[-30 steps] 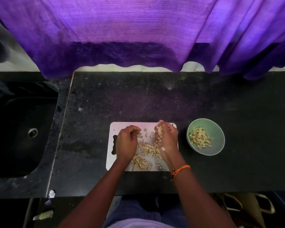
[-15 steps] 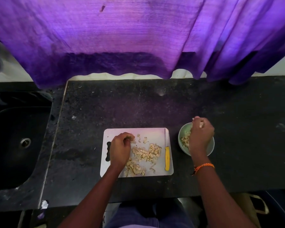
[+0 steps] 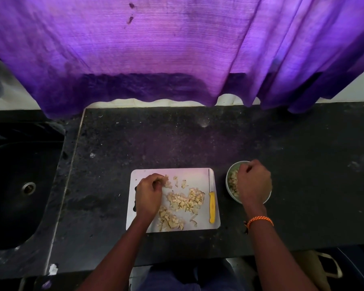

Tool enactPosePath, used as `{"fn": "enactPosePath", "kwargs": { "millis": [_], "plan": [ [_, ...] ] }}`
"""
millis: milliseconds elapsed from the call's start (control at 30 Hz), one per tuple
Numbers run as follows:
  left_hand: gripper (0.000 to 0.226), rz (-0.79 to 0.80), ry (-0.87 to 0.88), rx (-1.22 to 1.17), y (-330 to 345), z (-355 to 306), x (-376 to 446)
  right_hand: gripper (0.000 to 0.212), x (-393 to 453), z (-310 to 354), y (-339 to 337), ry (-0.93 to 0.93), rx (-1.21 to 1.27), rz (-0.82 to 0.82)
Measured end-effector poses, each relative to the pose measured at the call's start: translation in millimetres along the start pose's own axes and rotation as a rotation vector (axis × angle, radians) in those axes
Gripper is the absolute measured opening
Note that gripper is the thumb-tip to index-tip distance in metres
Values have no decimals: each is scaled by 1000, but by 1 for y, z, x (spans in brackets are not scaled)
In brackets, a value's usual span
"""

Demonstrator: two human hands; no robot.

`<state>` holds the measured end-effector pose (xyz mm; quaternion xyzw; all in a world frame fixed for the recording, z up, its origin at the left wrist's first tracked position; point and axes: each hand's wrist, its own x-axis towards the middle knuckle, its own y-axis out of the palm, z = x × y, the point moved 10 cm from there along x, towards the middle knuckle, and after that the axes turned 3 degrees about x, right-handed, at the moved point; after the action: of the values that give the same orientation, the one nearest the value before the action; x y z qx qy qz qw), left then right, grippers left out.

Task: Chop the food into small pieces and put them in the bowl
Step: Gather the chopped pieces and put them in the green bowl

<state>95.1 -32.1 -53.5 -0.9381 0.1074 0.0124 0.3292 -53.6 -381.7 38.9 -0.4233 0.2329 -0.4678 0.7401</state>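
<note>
Looking down from the head view, a white cutting board (image 3: 189, 175) lay on the dark speckled countertop (image 3: 156, 139). Chopped pale food pieces (image 3: 185, 201) were heaped in the board's middle and toward its near left corner, with a few loose bits farther back. A knife with a yellow handle (image 3: 212, 206) lay along the board's right edge, blade pointing away from the person, untouched by either hand.

Left hand (image 3: 148, 193) rested on the left part of the board, knuckles up, fingers curled down at a few pieces by its fingertips; whether it actually held any could not be told.

Right hand (image 3: 253, 181) was over the green bowl (image 3: 229, 181), which stood on the counter just right of the board. Its fingers were curled under; what they enclosed, if anything, was hidden. Chopped pieces showed inside the bowl at its left side. An orange bracelet (image 3: 260, 219) sat on the right wrist.

A dark sink (image 3: 19, 185) lay at the far left. A purple curtain (image 3: 156, 49) hung behind the counter.
</note>
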Motion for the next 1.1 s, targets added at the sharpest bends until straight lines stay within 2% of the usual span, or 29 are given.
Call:
{"fn": "enactPosePath", "kwargs": {
  "millis": [167,267,367,500,667,900,1033,1100],
  "plan": [
    [34,-5,-19,-5,0,3,2,23,-16,23,3,43,233,45],
    [34,-3,-17,-6,1,5,4,26,-41,52,15,-19,335,66],
    [29,9,-11,-30,4,4,5,37,-77,90,43,-143,414,178],
    [31,21,12,-67,5,-6,4,54,-115,113,92,-272,307,294],
    [35,3,-5,-76,0,-6,5,54,-136,116,125,-337,86,379],
    [41,2,-15,-112,-9,5,9,23,-163,135,145,-613,-17,517],
    [43,-8,-30,-113,-10,10,8,46,-179,131,148,-642,-77,605],
    [44,-12,-21,-108,-11,10,8,49,-185,131,146,-683,-107,614]
  ]
}}
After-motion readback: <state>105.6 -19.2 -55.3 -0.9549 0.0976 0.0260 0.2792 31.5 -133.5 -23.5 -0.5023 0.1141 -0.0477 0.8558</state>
